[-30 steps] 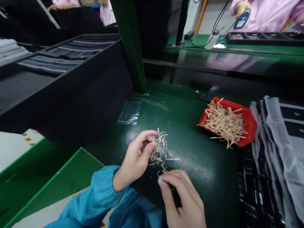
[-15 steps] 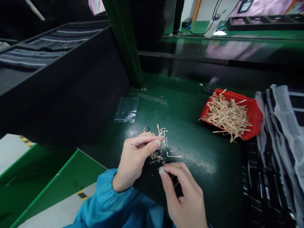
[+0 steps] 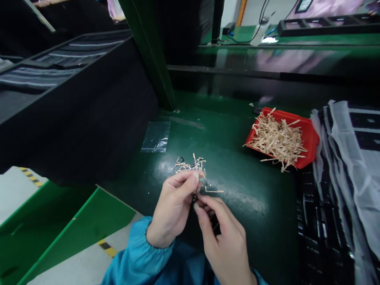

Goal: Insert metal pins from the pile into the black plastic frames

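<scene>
My left hand [image 3: 176, 206] is closed in a pinch, thumb against forefinger, above a scatter of small tan and dark strips [image 3: 185, 164] on the green table [image 3: 231, 158]. Close below it, my right hand [image 3: 224, 229] is also pinched shut. A tiny dark piece [image 3: 194, 196] shows between the two sets of fingertips, at the right fingers; its kind is too small to make out. What the left fingertips hold is hidden. One L-shaped tan strip [image 3: 214, 190] lies just right of the hands.
A red bin [image 3: 310, 136] heaped with tan strips [image 3: 279, 138] stands at the right. Beside it are black trays layered with white sheets [image 3: 347, 150]. A clear zip bag [image 3: 156, 136] lies left of the scatter. A green post [image 3: 151, 59] and a large black box [image 3: 89, 103] rise at the left.
My hands have come together: the left moved down and slightly right, the right moved up and left. The whole view has shifted a little.
</scene>
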`<move>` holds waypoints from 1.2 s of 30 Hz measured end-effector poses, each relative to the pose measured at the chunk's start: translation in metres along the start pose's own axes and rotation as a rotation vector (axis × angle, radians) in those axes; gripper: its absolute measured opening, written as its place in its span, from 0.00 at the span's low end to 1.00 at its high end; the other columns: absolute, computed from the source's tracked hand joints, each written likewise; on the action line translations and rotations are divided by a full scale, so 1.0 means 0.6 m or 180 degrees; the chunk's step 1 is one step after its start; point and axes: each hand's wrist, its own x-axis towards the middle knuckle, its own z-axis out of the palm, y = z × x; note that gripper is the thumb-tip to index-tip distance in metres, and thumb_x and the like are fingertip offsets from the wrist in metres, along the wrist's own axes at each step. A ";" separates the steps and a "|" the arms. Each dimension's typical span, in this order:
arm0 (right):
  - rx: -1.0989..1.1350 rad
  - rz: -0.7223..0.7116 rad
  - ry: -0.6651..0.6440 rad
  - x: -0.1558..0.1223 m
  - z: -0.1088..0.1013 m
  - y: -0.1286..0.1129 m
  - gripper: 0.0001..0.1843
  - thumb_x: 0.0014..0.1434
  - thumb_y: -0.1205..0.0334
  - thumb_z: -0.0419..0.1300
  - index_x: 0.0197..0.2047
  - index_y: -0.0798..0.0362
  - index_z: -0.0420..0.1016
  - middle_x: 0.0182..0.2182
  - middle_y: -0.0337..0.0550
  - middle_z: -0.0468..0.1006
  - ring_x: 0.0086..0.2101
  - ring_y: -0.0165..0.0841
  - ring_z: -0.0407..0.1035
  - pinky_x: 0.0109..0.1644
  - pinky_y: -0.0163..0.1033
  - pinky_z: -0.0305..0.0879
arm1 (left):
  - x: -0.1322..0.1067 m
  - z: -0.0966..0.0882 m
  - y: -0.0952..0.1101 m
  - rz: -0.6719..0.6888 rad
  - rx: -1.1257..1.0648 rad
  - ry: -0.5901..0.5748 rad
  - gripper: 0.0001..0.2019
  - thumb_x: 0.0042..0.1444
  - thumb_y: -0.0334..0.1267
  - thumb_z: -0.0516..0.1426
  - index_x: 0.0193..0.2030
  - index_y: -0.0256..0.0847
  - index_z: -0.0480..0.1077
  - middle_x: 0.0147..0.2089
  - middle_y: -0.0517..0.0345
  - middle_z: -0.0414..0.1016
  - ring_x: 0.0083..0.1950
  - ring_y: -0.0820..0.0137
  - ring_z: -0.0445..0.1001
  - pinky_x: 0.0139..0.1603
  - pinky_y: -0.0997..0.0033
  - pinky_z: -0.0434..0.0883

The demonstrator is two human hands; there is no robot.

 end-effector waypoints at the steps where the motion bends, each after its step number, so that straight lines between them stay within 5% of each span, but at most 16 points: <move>1: -0.0028 -0.0035 0.0007 0.000 0.001 0.000 0.09 0.71 0.69 0.58 0.52 0.50 0.77 0.42 0.39 0.84 0.43 0.25 0.81 0.49 0.24 0.75 | -0.002 0.003 -0.002 -0.0013 -0.0025 0.0040 0.15 0.46 0.47 0.78 0.35 0.39 0.87 0.27 0.60 0.75 0.30 0.76 0.69 0.31 0.81 0.70; 8: -0.0133 -0.0256 0.0097 0.002 0.004 -0.001 0.10 0.71 0.73 0.56 0.46 0.53 0.77 0.37 0.42 0.83 0.37 0.28 0.79 0.45 0.30 0.76 | -0.007 0.017 -0.018 -0.0031 -0.0135 0.0271 0.16 0.46 0.47 0.78 0.34 0.38 0.85 0.27 0.60 0.75 0.30 0.77 0.68 0.32 0.82 0.69; 23: 0.0000 -0.0456 0.0100 -0.004 -0.003 0.002 0.13 0.69 0.76 0.58 0.51 0.53 0.79 0.40 0.45 0.86 0.39 0.32 0.83 0.45 0.35 0.81 | -0.007 0.017 -0.022 0.0228 0.0000 0.0562 0.16 0.50 0.48 0.76 0.38 0.38 0.83 0.25 0.65 0.70 0.26 0.80 0.64 0.26 0.83 0.65; 28: 0.0039 -0.0437 0.0029 -0.005 -0.006 -0.001 0.13 0.69 0.76 0.58 0.50 0.52 0.78 0.39 0.45 0.86 0.37 0.32 0.82 0.44 0.36 0.80 | -0.009 0.009 -0.032 0.0709 0.0300 0.0685 0.14 0.54 0.47 0.74 0.40 0.40 0.84 0.32 0.61 0.77 0.33 0.76 0.70 0.33 0.80 0.70; 32: 0.0084 -0.0502 0.0083 -0.001 -0.006 -0.003 0.12 0.68 0.76 0.58 0.49 0.53 0.78 0.37 0.44 0.86 0.36 0.31 0.81 0.42 0.34 0.80 | -0.011 0.007 -0.038 0.1084 0.0676 0.0693 0.11 0.62 0.41 0.70 0.50 0.46 0.82 0.48 0.56 0.82 0.47 0.68 0.78 0.49 0.71 0.75; 36: 0.0145 -0.0466 0.0213 0.004 -0.007 -0.005 0.13 0.67 0.76 0.58 0.49 0.53 0.79 0.37 0.44 0.86 0.35 0.31 0.82 0.41 0.33 0.80 | -0.023 -0.002 -0.038 0.2574 0.2317 0.0885 0.17 0.65 0.29 0.65 0.56 0.52 0.79 0.63 0.56 0.73 0.65 0.60 0.72 0.66 0.59 0.70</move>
